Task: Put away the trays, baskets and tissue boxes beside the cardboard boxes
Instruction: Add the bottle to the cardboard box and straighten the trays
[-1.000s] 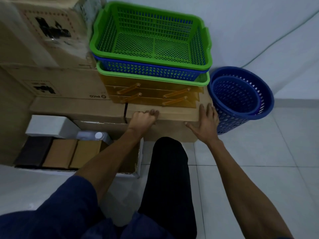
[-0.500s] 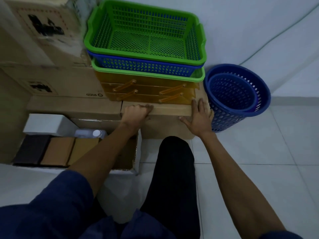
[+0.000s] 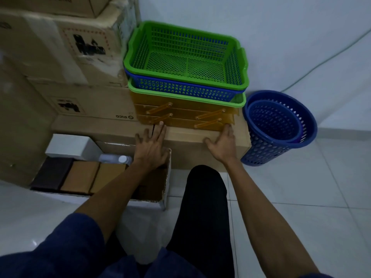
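A green basket (image 3: 186,55) is nested in a blue one (image 3: 184,88) and another green one (image 3: 236,102). This stack rests on several amber trays (image 3: 180,114), which sit on a low cardboard box (image 3: 200,135). My left hand (image 3: 151,145) lies flat on the box's front left edge, fingers spread, fingertips near the lowest tray. On the right part of that front edge rests my right hand (image 3: 222,143), open, with fingertips touching the tray's corner. Neither hand holds anything. Two nested round blue baskets (image 3: 279,125) stand on the floor right of the box.
Tall stacked cardboard boxes (image 3: 60,63) fill the left side. An open carton (image 3: 164,187) on the floor holds brown and white boxes (image 3: 80,175) and a bottle (image 3: 120,158). My black-trousered knee (image 3: 204,197) is in front. White tiled floor (image 3: 321,197) lies right; a cable (image 3: 321,63) runs along the wall.
My left hand has uncurled from a fist-like grip on the box edge to lie flat with fingers spread. The right hand stays on the box. The camera view has pulled back.
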